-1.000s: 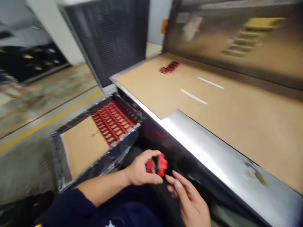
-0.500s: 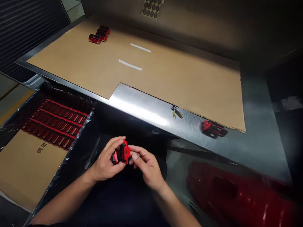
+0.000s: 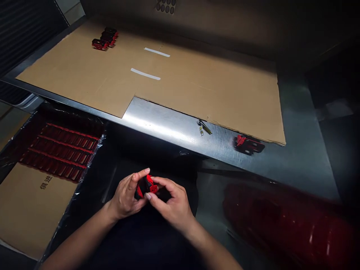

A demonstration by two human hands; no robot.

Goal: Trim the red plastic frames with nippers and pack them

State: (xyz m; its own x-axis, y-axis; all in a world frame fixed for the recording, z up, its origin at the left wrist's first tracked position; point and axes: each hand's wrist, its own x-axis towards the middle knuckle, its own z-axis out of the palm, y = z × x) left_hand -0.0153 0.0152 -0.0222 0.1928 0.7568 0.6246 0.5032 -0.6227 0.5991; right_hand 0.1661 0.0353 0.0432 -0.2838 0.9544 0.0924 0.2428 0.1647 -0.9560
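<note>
Below the front edge of the workbench (image 3: 165, 122), a small red-and-black part (image 3: 146, 185) was held between the person's two bare hands, in front of the dark clothing. The left hand (image 3: 126, 198) was partly closed, its fingers and thumb curved around the left side of the part, with one fingertip extended above it. The right hand (image 3: 176, 202) was closed to a pinch, its thumb at the lower edge and a forefinger at the upper edge of the part's right-hand red end. The remaining right-hand fingers were curled and partly hidden. On the workbench, a cardboard sheet (image 3: 225, 93) covered most of the metal surface and carried two white strips (image 3: 145, 74). A cluster of red-and-black pieces (image 3: 105, 38) stood near the sheet's far left corner. Along the bare metal front, a small yellowish object (image 3: 206, 128) lay beside the sheet's edge; to its right rested a blurred red-and-black unit (image 3: 249, 145). To the left of the hands, a bin (image 3: 94, 150) with dark plastic film at its rim contained rows of red-and-black components (image 3: 62, 150) and a printed cardboard panel (image 3: 30, 213). At lower right, below the workbench, a glossy red item (image 3: 284, 225) was too blurred to identify.
</note>
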